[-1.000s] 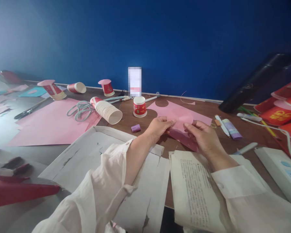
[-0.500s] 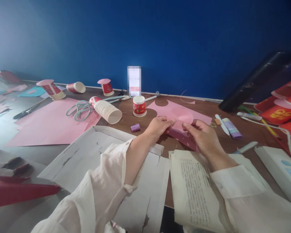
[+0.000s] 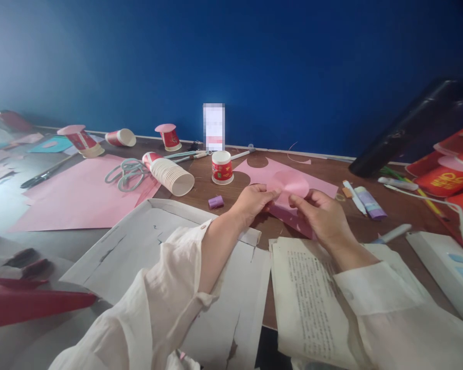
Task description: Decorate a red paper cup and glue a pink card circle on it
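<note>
Pink disc (image 3: 295, 182), seemingly pinched, sits between left hand (image 3: 254, 202) and right hand (image 3: 326, 216).

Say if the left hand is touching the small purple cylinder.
Apart. The head view shows a strip of bare brown tabletop between the left hand and the small purple cylinder.

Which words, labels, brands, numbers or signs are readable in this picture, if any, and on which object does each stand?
No text can be read with certainty.
Printed pages: lines of characters, too small.
Red item at far right: yellow lettering, too blurred.
Bright upright screen: pixelated, unreadable.
Pale and purple tube: no legible label.
</note>
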The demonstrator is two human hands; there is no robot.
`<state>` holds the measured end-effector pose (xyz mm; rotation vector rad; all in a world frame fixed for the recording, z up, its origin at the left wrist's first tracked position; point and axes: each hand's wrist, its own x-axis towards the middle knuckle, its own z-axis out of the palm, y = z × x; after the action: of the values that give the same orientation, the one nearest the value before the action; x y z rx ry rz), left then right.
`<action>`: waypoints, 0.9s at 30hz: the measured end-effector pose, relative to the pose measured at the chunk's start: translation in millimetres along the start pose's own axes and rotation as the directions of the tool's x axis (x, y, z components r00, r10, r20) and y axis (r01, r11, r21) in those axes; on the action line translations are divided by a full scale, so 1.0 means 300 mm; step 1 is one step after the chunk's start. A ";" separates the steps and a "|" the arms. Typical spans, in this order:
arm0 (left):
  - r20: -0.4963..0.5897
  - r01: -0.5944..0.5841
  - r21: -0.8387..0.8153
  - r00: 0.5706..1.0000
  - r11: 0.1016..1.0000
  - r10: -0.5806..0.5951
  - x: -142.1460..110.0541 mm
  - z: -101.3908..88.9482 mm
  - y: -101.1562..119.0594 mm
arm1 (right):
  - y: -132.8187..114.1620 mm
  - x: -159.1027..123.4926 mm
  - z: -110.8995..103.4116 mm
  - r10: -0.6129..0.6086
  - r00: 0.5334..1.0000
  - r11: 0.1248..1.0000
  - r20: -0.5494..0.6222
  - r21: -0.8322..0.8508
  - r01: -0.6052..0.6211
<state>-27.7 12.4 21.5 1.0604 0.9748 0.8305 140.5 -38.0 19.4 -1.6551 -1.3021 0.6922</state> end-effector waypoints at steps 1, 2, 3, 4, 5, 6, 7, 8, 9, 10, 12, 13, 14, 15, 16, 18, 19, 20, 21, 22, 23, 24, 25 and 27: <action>-0.002 -0.003 0.002 1.000 1.000 0.003 0.000 0.000 0.000 | 0.002 0.001 0.000 -0.002 1.000 1.000 -0.001 -0.006 0.002; -0.004 -0.011 -0.003 1.000 1.000 0.011 0.001 0.000 -0.001 | 0.002 0.001 0.000 -0.004 1.000 1.000 -0.006 -0.014 0.004; 0.001 -0.023 -0.012 1.000 1.000 0.023 0.003 -0.001 -0.002 | 0.002 0.001 0.001 -0.003 1.000 1.000 -0.011 -0.021 0.003; 0.009 -0.037 -0.027 0.999 0.999 0.038 0.004 -0.001 -0.004 | 0.001 0.000 0.001 -0.001 1.000 1.000 -0.013 -0.025 0.001; 0.018 -0.053 -0.043 0.998 0.998 0.053 0.006 -0.001 -0.006 | 0.000 -0.001 0.001 0.000 1.000 1.000 -0.013 -0.025 0.000; 0.024 -0.065 -0.058 0.997 0.996 0.067 0.008 -0.001 -0.008 | -0.002 -0.002 0.001 -0.002 1.000 1.000 -0.015 -0.021 0.002; 0.027 -0.069 -0.068 0.997 0.995 0.071 0.010 -0.001 -0.010 | -0.004 -0.002 0.001 -0.006 1.000 1.000 -0.014 -0.020 0.005; 0.025 -0.065 -0.072 0.997 0.995 0.067 0.011 -0.002 -0.012 | -0.006 -0.003 0.001 -0.010 1.000 1.000 -0.014 -0.025 0.009; 0.021 -0.060 -0.072 0.998 0.996 0.061 0.012 -0.002 -0.013 | -0.008 -0.003 0.001 -0.015 1.000 0.999 -0.017 -0.035 0.014; 0.016 -0.053 -0.071 0.998 0.996 0.054 0.012 -0.001 -0.014 | -0.009 -0.003 0.000 -0.019 1.000 0.999 -0.021 -0.048 0.018; 0.011 -0.040 -0.075 0.999 0.996 0.041 0.013 -0.001 -0.015 | -0.010 -0.003 0.000 -0.025 0.999 0.997 -0.026 -0.071 0.023; 0.011 -0.036 -0.079 0.999 0.996 0.037 0.012 -0.001 -0.015 | -0.011 -0.003 -0.001 -0.029 0.999 0.997 -0.027 -0.077 0.027; 0.010 -0.035 -0.082 0.999 0.996 0.036 0.012 0.000 -0.015 | -0.011 -0.003 -0.001 -0.036 0.999 0.996 -0.029 -0.079 0.033; 0.010 -0.036 -0.082 0.999 0.996 0.037 0.012 0.000 -0.015 | -0.012 -0.003 -0.001 -0.042 0.999 0.996 -0.030 -0.080 0.040; 0.011 -0.041 -0.082 0.999 0.996 0.042 0.012 0.000 -0.015 | -0.012 -0.004 -0.001 -0.047 0.998 0.996 -0.030 -0.080 0.045; 0.024 -0.057 -0.087 0.998 0.995 0.059 0.010 0.000 -0.014 | -0.014 -0.004 -0.001 -0.050 0.998 0.995 -0.032 -0.083 0.047; 0.032 -0.067 -0.090 0.997 0.994 0.070 0.008 0.001 -0.013 | -0.015 -0.004 -0.001 -0.048 0.998 0.996 -0.034 -0.083 0.045; 0.041 -0.075 -0.090 0.996 0.993 0.079 0.006 0.001 -0.011 | -0.016 -0.003 -0.001 -0.045 0.998 0.996 -0.035 -0.084 0.042; 0.049 -0.083 -0.085 0.995 0.993 0.088 0.003 0.001 -0.009 | -0.017 -0.003 0.000 -0.042 0.998 0.996 -0.035 -0.085 0.039; 0.055 -0.089 -0.072 0.994 0.993 0.093 -0.001 0.001 -0.006 | -0.018 -0.003 0.001 -0.040 0.999 0.996 -0.036 -0.086 0.037; 0.057 -0.093 -0.051 0.994 0.994 0.096 -0.004 0.002 -0.004 | -0.019 -0.004 0.001 -0.037 0.999 0.996 -0.036 -0.087 0.034; 0.053 -0.096 -0.026 0.994 0.995 0.097 -0.007 0.003 -0.001 | -0.020 -0.005 0.002 -0.035 0.999 0.996 -0.033 -0.087 0.032; 0.043 -0.096 -0.001 0.994 0.995 0.096 -0.010 0.003 0.001 | -0.022 -0.006 0.003 -0.033 0.999 0.996 -0.029 -0.086 0.030; 0.013 -0.095 0.038 0.995 0.995 0.095 -0.012 0.005 0.004 | -0.024 -0.008 0.004 -0.030 0.999 0.996 -0.020 -0.080 0.028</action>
<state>-27.6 8.9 23.7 1.1504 0.9396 0.8857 135.6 -39.7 25.0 -1.6993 -1.3517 0.6108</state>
